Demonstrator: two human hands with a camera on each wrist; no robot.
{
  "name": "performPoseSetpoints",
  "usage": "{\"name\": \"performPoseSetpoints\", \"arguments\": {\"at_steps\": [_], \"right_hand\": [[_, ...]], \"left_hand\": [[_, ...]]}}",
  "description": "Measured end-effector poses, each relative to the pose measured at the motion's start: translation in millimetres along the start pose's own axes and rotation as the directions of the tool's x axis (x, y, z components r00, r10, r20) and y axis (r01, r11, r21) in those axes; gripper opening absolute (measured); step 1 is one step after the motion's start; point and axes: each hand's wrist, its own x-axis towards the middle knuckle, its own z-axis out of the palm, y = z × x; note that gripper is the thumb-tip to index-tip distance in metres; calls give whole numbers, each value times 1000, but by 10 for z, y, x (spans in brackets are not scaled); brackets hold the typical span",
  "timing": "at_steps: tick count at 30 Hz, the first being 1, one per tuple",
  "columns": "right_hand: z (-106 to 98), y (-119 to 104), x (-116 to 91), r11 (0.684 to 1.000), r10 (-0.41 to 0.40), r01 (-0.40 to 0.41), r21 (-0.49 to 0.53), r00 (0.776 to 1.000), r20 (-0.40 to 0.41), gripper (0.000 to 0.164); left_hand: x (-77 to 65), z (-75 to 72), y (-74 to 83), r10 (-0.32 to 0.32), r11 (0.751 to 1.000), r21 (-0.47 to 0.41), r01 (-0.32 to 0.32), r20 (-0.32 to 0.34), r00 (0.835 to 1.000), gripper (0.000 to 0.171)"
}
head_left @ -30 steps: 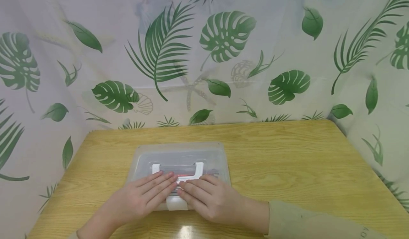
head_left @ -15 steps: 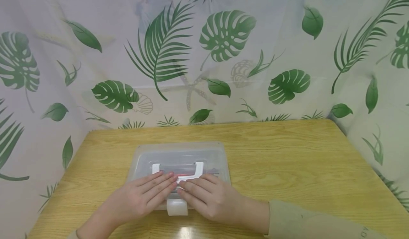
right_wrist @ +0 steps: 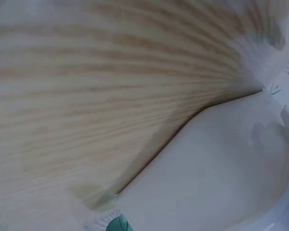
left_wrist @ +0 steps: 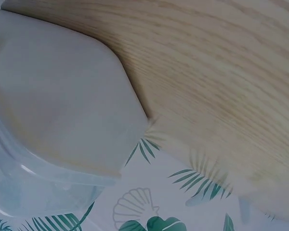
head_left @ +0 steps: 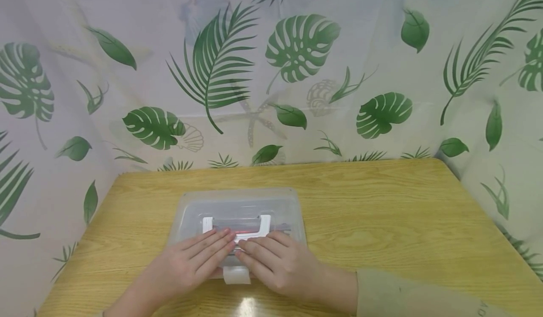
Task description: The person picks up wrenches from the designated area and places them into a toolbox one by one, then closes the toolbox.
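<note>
A clear plastic storage box [head_left: 242,201] with its lid on stands at the table's near left. Its white carrying handle [head_left: 265,223] lies folded on the lid. My left hand [head_left: 193,260] and my right hand [head_left: 282,263] rest on the front part of the lid, fingers straight, fingertips almost meeting over the handle. Below them a white latch flap [head_left: 236,275] juts from the box's front edge. Something red shows through the lid; its kind cannot be made out. Both wrist views show mostly the box's pale side wall [left_wrist: 62,91].
The yellow wood-grain table [head_left: 382,223] extends to the right of the box and behind it. A white curtain [head_left: 322,133] printed with green leaves hangs along the back and both sides.
The latch flap at the box's front has swung outward and sits slightly lower than a second ago. Both hands have stayed in nearly the same place on the lid.
</note>
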Motion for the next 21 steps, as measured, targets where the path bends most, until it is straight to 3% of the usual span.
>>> {"name": "performPoseSetpoints", "arguments": {"at_steps": [5, 10, 14, 21], "right_hand": [[-13, -14, -1, 1000, 11, -11, -6, 1000, 3, 27], [-12, -24, -6, 1000, 17, -17, -11, 1000, 0, 28], [-11, -43, -10, 999, 29, -29, -24, 1000, 6, 29], [1, -102, -17, 995, 49, -48, -86, 999, 3, 41]], "left_hand": [[0, -23, 70, -68, 996, -57, 69, 27, 997, 46], [-34, -30, 159, -172, 967, -174, 184, 82, 982, 53], [-45, -14, 190, -197, 964, -167, 208, 82, 977, 55], [-45, 29, 218, -209, 965, -158, 211, 27, 977, 55]]}}
